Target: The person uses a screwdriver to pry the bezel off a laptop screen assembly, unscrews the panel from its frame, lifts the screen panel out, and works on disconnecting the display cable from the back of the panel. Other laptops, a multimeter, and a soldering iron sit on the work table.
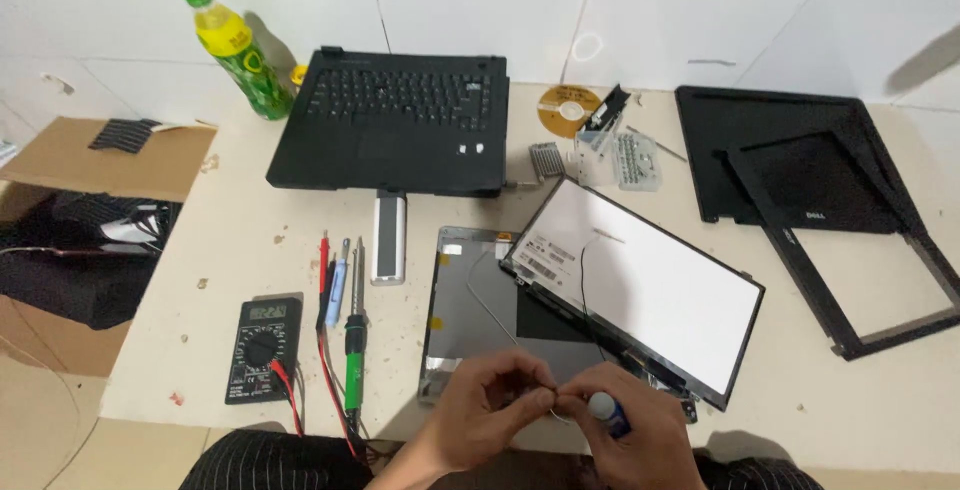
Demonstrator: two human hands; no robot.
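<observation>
Both hands meet at the near edge of the desk (860, 400): the left hand (490, 405) pinches a thin wire (556, 400) between thumb and fingertips, while the right hand (630, 430) closes its grip on a small blue-and-white tube (606, 410). The wire runs away from them toward the screen panel (640, 285), which lies tilted over the grey lid (470, 300), just beyond the knuckles and nearer the right hand.

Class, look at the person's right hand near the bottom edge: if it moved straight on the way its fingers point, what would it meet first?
The right hand, holding a small blue-and-white tool, points left toward the left hand. Their fingers already nearly touch around a thin wire, so it would meet the left hand's fingertips first, though depth is unclear.
</observation>
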